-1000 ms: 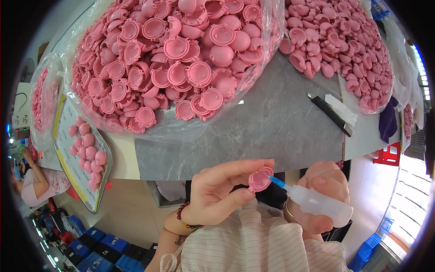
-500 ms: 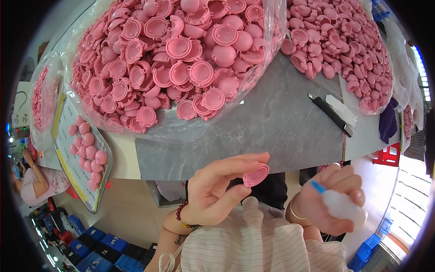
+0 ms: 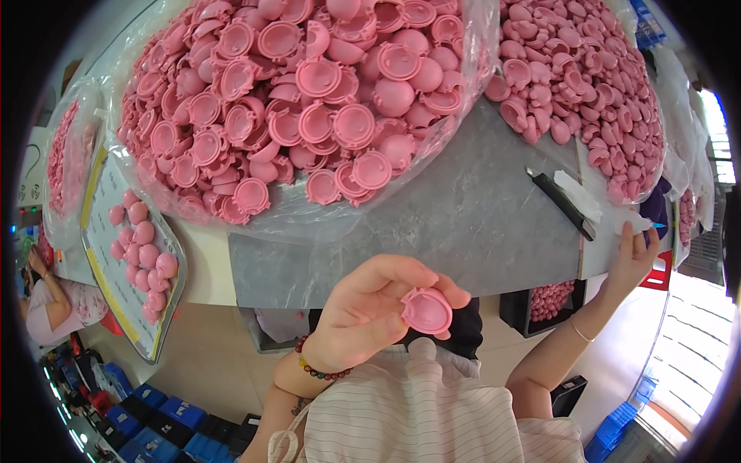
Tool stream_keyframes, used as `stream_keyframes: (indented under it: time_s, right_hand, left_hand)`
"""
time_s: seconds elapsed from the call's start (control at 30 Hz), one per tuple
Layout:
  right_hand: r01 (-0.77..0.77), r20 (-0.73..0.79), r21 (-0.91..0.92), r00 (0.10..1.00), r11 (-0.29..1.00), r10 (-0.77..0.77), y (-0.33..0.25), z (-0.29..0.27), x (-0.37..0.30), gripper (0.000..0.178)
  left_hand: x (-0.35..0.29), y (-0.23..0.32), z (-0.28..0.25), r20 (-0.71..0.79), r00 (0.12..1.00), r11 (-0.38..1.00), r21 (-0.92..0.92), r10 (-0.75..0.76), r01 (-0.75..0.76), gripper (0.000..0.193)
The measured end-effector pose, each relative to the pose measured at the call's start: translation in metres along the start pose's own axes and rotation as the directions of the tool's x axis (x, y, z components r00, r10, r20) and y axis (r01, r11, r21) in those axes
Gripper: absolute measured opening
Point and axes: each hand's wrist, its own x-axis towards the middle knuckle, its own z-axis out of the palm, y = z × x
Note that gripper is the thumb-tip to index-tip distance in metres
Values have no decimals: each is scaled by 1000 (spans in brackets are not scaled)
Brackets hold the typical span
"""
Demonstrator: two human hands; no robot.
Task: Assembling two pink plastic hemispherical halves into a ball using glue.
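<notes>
My left hand [image 3: 367,312] pinches a round pink plastic half-shell [image 3: 427,311] between thumb and fingers, in front of the table's near edge. Its hollow side with a raised rim faces up toward me, and a small clip tab shows at its edge. Far out to the right, my right arm is stretched over the table, and my right hand [image 3: 637,258] has its fingers on a small white squeeze bottle [image 3: 629,221] with a blue tip. The bottle lies partly behind the fingers, beside a purple cloth [image 3: 656,202].
A clear bag heaped with pink half-shells [image 3: 316,123] fills the far table; another heap of pink pieces [image 3: 579,85] stands right. A black-handled tool [image 3: 562,204] and white tissue [image 3: 577,197] lie nearby. Pink balls [image 3: 143,255] rest on a tray [image 3: 154,339] at left. A co-worker's arm [image 3: 50,289] shows far left.
My right hand has carried the white bottle from in front of me out to the table's right side. My left hand has turned the half-shell so its inside faces me.
</notes>
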Motion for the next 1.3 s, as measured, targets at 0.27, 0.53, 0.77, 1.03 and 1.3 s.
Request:
stream_keyframes:
  time_s: [0.27, 0.53, 0.77, 1.03, 1.3]
  right_hand:
    - [488, -181, -16, 857, 873, -482, -25, 14, -4, 34]
    - [562, 621, 1, 648, 827, -441, -83, 81, 17, 20]
    - [653, 635, -105, 624, 750, -455, -86, 95, 13, 21]
    - [399, 620, 566, 371, 722, -691, -138, 53, -92, 24]
    - [340, 547, 639, 430, 690, -719, -119, 55, -109, 36]
  left_hand:
    - [-2, 2, 4, 77, 976, 896, 385, 205, -219, 38]
    - [-6, 6, 9, 92, 981, 836, 513, 173, -196, 36]
    - [-8, 6, 22, -138, 973, 863, 497, 185, -94, 40]
    - [-10, 4, 8, -37, 989, 818, 567, 142, -97, 39]
    - [-7, 3, 14, 13, 992, 691, 716, 128, -99, 36]
